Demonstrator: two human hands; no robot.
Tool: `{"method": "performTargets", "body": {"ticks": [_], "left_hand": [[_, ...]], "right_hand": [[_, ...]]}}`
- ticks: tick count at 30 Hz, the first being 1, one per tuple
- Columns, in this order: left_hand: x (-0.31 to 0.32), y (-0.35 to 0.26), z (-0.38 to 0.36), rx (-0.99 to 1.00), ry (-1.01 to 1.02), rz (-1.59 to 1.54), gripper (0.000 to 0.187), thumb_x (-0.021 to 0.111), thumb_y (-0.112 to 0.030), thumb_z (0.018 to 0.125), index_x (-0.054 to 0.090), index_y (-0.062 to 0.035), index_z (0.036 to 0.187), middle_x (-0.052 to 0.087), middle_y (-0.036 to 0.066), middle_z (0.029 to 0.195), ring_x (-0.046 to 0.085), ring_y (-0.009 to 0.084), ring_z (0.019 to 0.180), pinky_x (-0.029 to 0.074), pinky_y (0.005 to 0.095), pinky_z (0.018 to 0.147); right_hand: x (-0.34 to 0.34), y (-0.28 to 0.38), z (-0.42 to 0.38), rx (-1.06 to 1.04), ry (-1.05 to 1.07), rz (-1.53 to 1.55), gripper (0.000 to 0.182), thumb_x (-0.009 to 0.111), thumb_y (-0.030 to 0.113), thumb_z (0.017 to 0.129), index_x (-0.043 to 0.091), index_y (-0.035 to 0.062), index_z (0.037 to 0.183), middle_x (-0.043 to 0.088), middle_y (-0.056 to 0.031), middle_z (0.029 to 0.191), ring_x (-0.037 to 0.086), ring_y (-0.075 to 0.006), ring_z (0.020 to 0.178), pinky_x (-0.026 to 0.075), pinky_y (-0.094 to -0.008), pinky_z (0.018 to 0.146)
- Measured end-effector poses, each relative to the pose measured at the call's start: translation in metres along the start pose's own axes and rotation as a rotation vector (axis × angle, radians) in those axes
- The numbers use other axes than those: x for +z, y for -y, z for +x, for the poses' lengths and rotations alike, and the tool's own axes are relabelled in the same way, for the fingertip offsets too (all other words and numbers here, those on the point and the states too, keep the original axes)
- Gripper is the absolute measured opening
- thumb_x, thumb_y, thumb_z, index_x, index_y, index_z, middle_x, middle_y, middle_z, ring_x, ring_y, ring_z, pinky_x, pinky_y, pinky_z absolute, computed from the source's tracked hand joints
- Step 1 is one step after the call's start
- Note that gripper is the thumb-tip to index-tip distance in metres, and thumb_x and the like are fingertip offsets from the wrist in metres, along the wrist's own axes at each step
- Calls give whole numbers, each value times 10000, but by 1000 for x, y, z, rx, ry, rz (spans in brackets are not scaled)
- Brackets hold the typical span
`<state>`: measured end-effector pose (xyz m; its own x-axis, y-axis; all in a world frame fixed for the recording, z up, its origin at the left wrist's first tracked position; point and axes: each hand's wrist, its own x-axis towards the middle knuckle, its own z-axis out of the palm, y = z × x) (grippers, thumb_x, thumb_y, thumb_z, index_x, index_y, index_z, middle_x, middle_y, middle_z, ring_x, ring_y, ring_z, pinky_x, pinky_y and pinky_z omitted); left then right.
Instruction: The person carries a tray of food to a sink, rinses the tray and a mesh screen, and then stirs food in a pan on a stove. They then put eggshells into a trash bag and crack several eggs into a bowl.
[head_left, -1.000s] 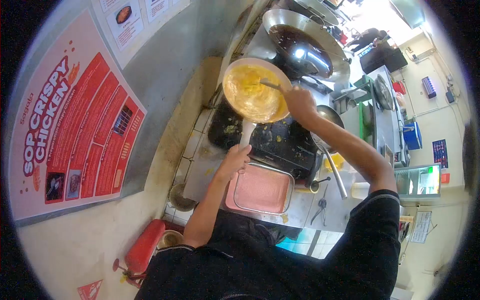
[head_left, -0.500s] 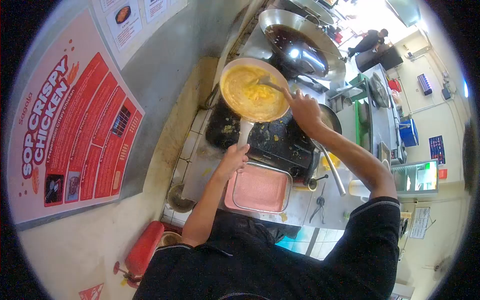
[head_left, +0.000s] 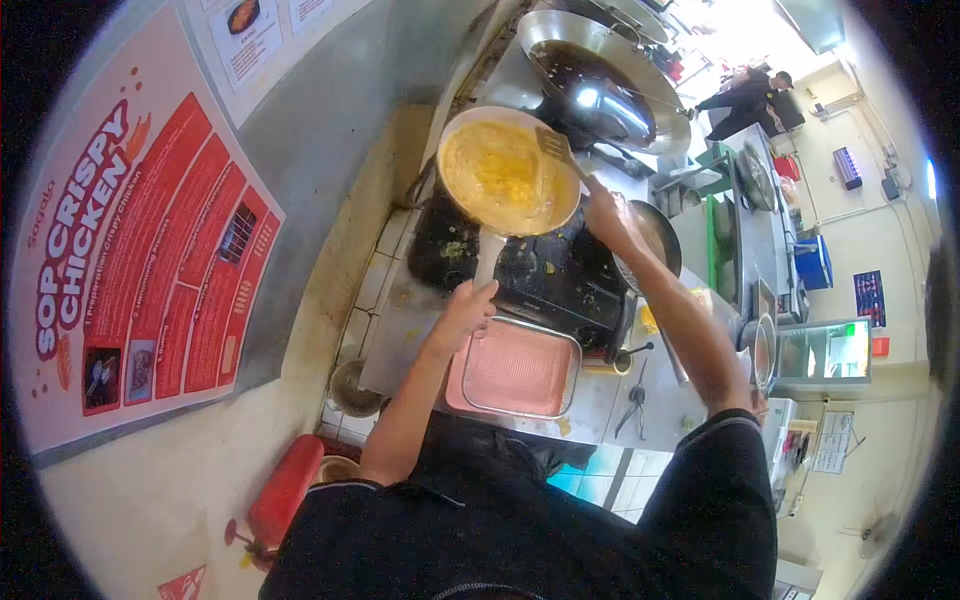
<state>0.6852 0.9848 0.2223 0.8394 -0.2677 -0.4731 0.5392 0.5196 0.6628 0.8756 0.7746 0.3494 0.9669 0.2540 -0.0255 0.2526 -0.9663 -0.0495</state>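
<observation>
My left hand (head_left: 467,308) is wrapped round the pale handle (head_left: 488,260) of a frying pan. The frying pan (head_left: 449,185) is held over the black stove and contains a spread layer of yellow egg mixture (head_left: 505,180), brightest in the middle. My right hand (head_left: 610,215) grips a slotted spatula (head_left: 553,145), whose blade is at the pan's upper right rim. Just below my left hand lies a pink tray with a wire rack (head_left: 518,370).
A large wok (head_left: 590,95) of dark liquid stands beyond the pan. The black stove (head_left: 545,290) lies underneath. A second pan (head_left: 655,240) is beside my right forearm. Tongs (head_left: 634,405) rest on the counter. At right is a round vessel (head_left: 763,350). Another person (head_left: 745,102) stands farther back.
The spatula has moved from the middle of the egg to the pan's upper right rim. My right hand has shifted slightly down. A round vessel has appeared at right, and the distant person has moved.
</observation>
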Motion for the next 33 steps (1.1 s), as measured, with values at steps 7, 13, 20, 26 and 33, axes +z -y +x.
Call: {"method": "performTargets", "body": {"ticks": [7,13,20,26,33], "left_hand": [[4,-5,-6,4,-38,12,203,560,-328,977,456,-158,1018,401,-33,645,352,54,459,303,226,354],[5,-19,-12,-29,-52,90,234,550,-330,984,445,-130,1044,425,-3,671,370,71,452,304,240,351],[-1,-27,-15,-107,-59,155,343,558,-383,969,452,-107,1143,476,54,763,412,79,489,319,229,346],[-8,-32,-19,-108,-96,228,406,572,-432,952,460,-104,1165,484,53,791,393,71,478,322,219,340],[-2,-40,-22,-141,-93,224,276,540,-336,985,459,-103,1107,468,34,700,386,52,442,288,209,324]], "right_hand": [[64,-29,59,68,-28,61,349,557,255,863,653,85,1153,690,-189,1040,650,-376,1005,515,-477,847],[57,-33,80,30,26,282,396,530,223,899,572,117,1278,624,-271,1142,599,-436,1080,469,-495,906],[35,-27,108,-290,83,103,347,561,207,914,596,79,1234,645,-246,1097,625,-408,1040,487,-480,871],[35,-19,130,-573,56,258,353,586,182,905,606,91,1246,666,-239,994,647,-412,936,506,-448,785],[-15,-1,97,-633,185,-60,380,579,181,896,602,206,1274,678,-186,929,672,-350,812,528,-447,733]]}}
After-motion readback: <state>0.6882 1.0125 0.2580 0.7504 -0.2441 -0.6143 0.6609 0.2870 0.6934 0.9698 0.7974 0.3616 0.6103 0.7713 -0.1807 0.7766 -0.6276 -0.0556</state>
